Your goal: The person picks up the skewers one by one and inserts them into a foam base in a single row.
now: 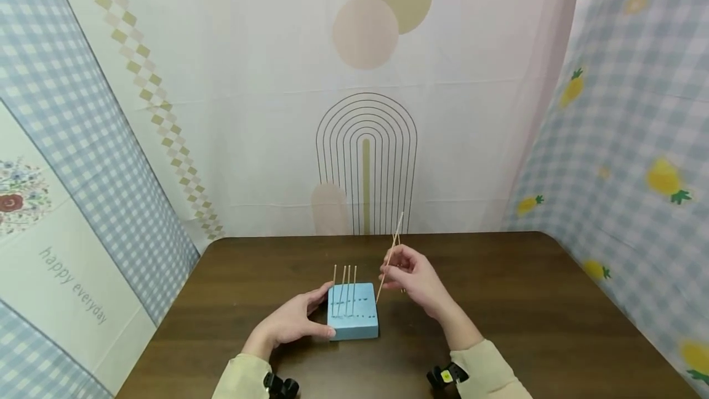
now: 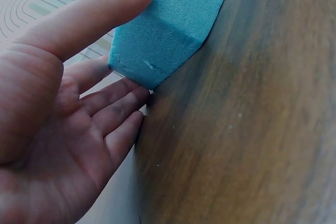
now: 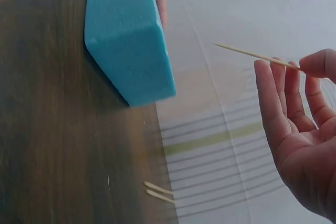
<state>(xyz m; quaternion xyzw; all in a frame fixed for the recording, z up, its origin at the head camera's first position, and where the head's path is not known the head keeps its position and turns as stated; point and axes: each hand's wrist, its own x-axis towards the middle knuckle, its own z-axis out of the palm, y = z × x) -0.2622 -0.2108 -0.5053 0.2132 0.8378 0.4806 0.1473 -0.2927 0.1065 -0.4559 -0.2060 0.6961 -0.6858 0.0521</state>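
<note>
The blue foam block (image 1: 353, 320) sits on the brown table (image 1: 554, 325), four sticks (image 1: 344, 282) standing in it. The left hand (image 1: 293, 324) cups its left side, fingers relaxed. Just right of it, the right hand (image 1: 412, 279) pinches a skewer (image 1: 386, 270), perhaps several.

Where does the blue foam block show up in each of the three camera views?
Head: foam block low centre on the table, left hand against its left side.
Left wrist: top centre, thumb along it, fingers beside its corner.
Right wrist: upper left, left of the right hand pinching a stick.
Shared landmark: the block's corner on the dark wood table.
</note>
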